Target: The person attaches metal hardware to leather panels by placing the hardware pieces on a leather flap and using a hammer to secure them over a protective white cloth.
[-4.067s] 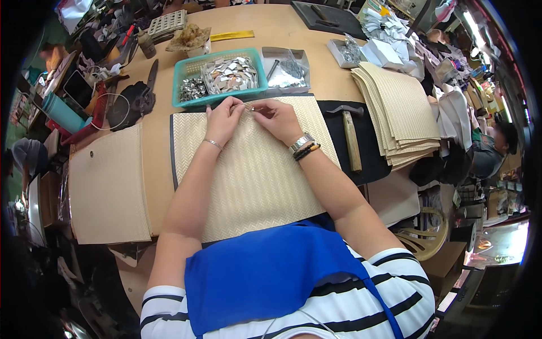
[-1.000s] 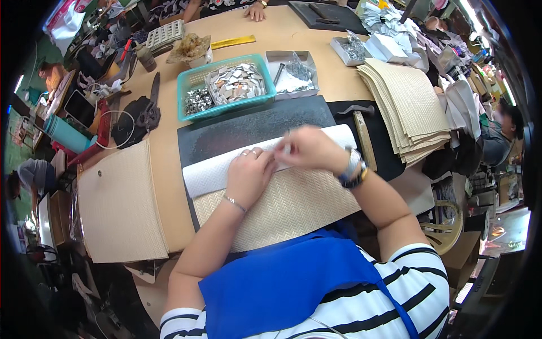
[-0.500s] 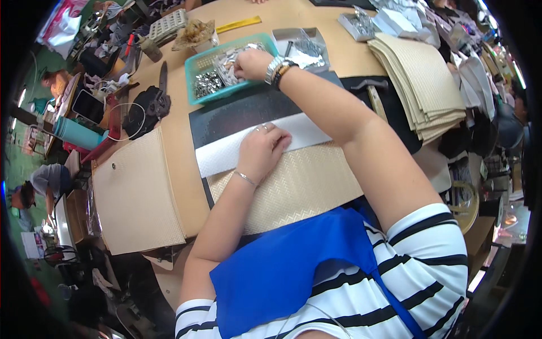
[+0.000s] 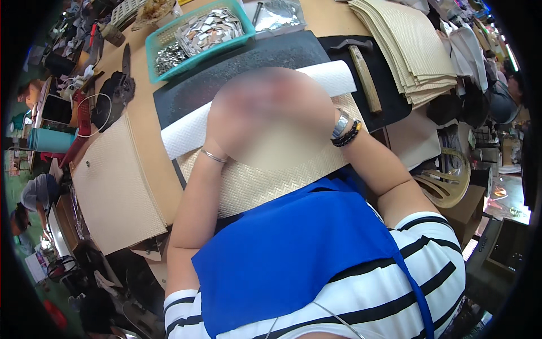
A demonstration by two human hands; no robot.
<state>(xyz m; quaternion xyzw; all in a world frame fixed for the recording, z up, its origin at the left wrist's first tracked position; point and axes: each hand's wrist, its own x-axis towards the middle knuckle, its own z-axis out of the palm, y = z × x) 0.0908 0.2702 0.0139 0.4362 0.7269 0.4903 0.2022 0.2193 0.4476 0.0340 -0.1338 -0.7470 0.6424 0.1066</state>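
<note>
A cream-gold woven-pattern sheet (image 4: 271,186) lies before me, with a white textured strip (image 4: 334,77) along its far edge, on a dark board (image 4: 183,100). Both my hands are close together over the strip and sheet. A round blur covers the fingers of my left hand (image 4: 227,125) and my right hand (image 4: 309,104), so whatever they hold is hidden. Beyond the board stands a teal basket (image 4: 151,61). Small shiny metal pieces (image 4: 169,59) fill its left part, and many small flat pale pieces (image 4: 209,31) its right.
To the right, a hammer (image 4: 366,79) with a wooden handle rests on a black mat (image 4: 392,93). Stacked woven sheets (image 4: 409,51) lie beyond it. More pale sheets (image 4: 116,186) are at the left, near a dark blade-like tool (image 4: 126,61). A bag of metal parts (image 4: 282,16) sits beside the basket.
My right hand has left the basket and come back beside my left hand over the strip. The view has shifted, and a blur now covers both hands.
</note>
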